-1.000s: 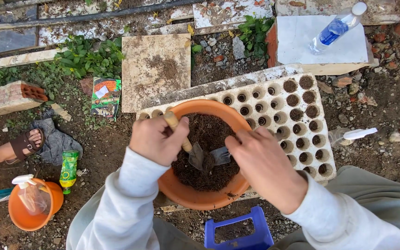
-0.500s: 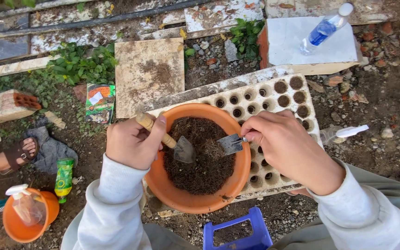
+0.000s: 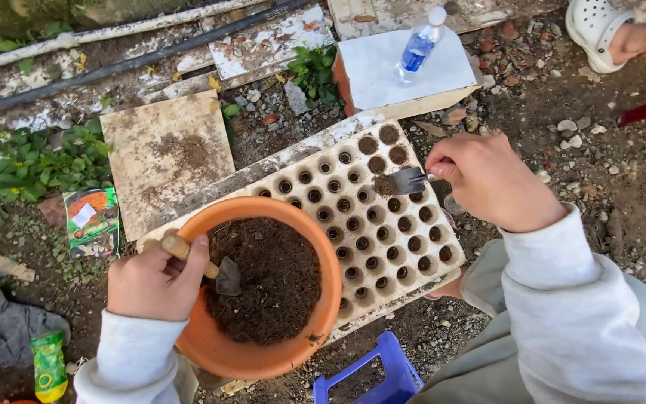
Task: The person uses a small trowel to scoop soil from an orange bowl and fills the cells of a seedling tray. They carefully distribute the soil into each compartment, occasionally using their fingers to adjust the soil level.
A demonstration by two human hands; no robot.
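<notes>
Two hands at work over a seed tray, seen from the head camera looking down. Left hand (image 3: 155,280) closed around wooden-handled small trowel (image 3: 214,273), blade resting on dark soil inside orange bowl (image 3: 263,288); hand overlapping bowl's left rim. Right hand (image 3: 491,179) gripped on small metal spoon (image 3: 405,181), spoon loaded with a clump of soil and held just above the upper right cells of the pale seedling tray (image 3: 383,217). A few top-corner cells of tray filled with soil, the rest showing as dark hollow holes. Bowl sitting on tray's left end, covering part of it. Tray lying on bare ground, no worktop, tilted diagonally across the view. Flat square stone slab (image 3: 166,161) just beyond the bowl, dusted with soil. Seed packet (image 3: 91,221) on ground left of slab, near green weeds. Plastic water bottle (image 3: 420,45) with blue label lying on a white board (image 3: 405,71) beyond the tray. Blue plastic stool (image 3: 368,378) at bottom edge, between the knees. Green packet (image 3: 48,365) at lower left beside grey cloth (image 3: 9,325). Another person's foot in a white clog (image 3: 600,26) at top right corner, well apart from the tray. White sleeves on both arms, grey trousers at right.
</notes>
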